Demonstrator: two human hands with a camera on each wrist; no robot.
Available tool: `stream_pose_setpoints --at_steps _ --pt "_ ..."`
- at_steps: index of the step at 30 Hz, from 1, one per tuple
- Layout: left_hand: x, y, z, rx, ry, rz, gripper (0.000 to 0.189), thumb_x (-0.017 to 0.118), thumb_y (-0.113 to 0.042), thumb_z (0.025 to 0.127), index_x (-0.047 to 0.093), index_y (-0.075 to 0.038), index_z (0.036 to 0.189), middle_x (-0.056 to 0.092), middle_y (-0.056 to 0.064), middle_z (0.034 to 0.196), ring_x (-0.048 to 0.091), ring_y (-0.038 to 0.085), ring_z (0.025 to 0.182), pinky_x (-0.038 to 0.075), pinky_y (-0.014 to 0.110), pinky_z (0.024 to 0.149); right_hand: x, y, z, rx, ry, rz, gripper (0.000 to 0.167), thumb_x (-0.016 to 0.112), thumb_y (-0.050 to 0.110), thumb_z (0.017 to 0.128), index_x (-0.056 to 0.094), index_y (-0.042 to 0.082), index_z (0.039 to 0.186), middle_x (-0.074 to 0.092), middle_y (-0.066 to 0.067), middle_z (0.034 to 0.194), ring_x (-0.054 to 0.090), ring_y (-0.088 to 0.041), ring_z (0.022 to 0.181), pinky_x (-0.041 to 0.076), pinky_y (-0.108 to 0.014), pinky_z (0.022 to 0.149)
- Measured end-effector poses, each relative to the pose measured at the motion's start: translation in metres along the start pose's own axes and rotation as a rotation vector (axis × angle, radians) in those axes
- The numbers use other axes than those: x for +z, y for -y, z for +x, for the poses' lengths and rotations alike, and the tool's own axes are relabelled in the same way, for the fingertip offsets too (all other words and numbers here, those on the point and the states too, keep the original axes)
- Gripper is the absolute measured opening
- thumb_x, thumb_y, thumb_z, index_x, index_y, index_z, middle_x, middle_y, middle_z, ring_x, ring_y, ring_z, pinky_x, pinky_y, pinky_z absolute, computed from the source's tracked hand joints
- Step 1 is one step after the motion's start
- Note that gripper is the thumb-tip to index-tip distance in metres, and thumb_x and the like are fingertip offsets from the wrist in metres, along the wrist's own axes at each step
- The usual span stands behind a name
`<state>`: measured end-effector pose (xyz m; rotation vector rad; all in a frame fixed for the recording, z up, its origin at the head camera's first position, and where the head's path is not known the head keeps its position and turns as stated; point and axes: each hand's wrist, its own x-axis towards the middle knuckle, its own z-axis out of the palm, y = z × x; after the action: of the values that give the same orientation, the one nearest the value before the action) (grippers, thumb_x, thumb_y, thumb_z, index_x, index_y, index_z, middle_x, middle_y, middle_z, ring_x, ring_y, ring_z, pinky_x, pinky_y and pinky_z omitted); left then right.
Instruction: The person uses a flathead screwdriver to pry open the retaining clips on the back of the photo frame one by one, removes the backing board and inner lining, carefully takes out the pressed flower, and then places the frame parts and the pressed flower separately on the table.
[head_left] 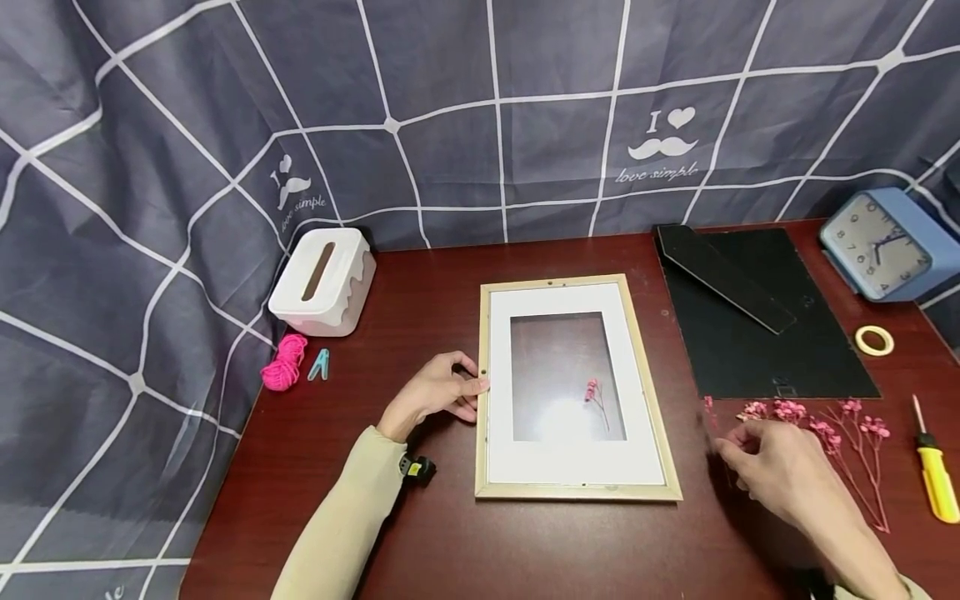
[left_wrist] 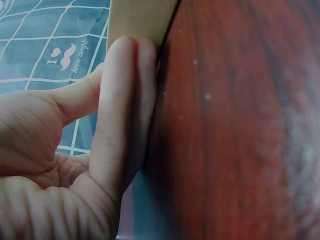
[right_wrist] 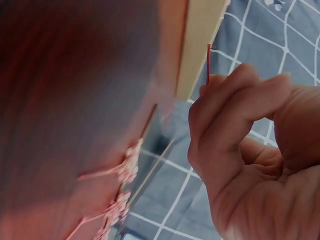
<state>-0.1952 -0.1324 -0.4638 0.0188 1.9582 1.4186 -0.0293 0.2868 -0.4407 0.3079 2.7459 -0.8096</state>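
A light wooden picture frame (head_left: 667, 450) with a white mat (head_left: 547, 462) lies on the table. One pink dried flower sprig (head_left: 592, 390) lies within the mat's opening, low on its right side. My left hand (head_left: 442, 387) is at the frame's left edge, thumb on top and straight fingers (left_wrist: 116, 90) against the side. To the right of the frame, my right hand (head_left: 772, 467) pinches another pink flower sprig (head_left: 708, 406) between thumb and fingers. Its thin red stem (right_wrist: 208, 65) sticks out past the fingertips in the right wrist view.
Several pink flower sprigs (head_left: 851, 417) lie beside my right hand. Beyond them is the black backing board (head_left: 720, 367) with its stand. A tape roll (head_left: 888, 340), blue clock (head_left: 892, 242) and yellow screwdriver (head_left: 937, 483) stand or lie rightward. Tissue box (head_left: 322, 308), pink yarn (head_left: 283, 367) and clip (head_left: 318, 364) are left.
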Motion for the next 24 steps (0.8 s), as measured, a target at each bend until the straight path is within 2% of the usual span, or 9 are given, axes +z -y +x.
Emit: stream_pose_setpoints --at_steps 6,12,24 --pt "0.0 0.0 0.0 -0.003 -0.003 -0.004 0.033 0.074 -0.006 0.104 0.054 0.005 0.127 0.07 0.01 0.084 0.072 0.019 0.067 0.072 0.032 0.065 0.0 -0.013 0.007 0.012 0.015 -0.036 0.027 0.065 0.023 0.104 0.073 0.009 0.083 0.062 0.004 0.059 0.055 -0.016 0.058 0.04 -0.029 0.049" --pt "0.0 0.001 0.0 0.002 -0.001 -0.002 0.034 0.074 -0.007 0.104 0.054 0.006 0.128 0.07 0.01 0.084 0.072 0.019 0.068 0.072 0.032 0.066 0.001 -0.02 0.01 -0.023 0.005 -0.095 0.029 0.065 0.021 0.103 0.07 0.012 0.076 0.059 0.004 0.059 0.051 -0.017 0.058 0.037 -0.031 0.053" --pt "0.0 0.002 0.0 0.0 -0.008 0.004 0.035 0.074 -0.008 0.104 0.054 0.006 0.129 0.069 0.01 0.084 0.072 0.019 0.068 0.072 0.031 0.066 -0.002 -0.025 0.013 0.001 0.034 -0.12 0.023 0.065 0.019 0.103 0.07 0.005 0.085 0.06 -0.002 0.065 0.052 -0.02 0.062 0.038 -0.032 0.054"
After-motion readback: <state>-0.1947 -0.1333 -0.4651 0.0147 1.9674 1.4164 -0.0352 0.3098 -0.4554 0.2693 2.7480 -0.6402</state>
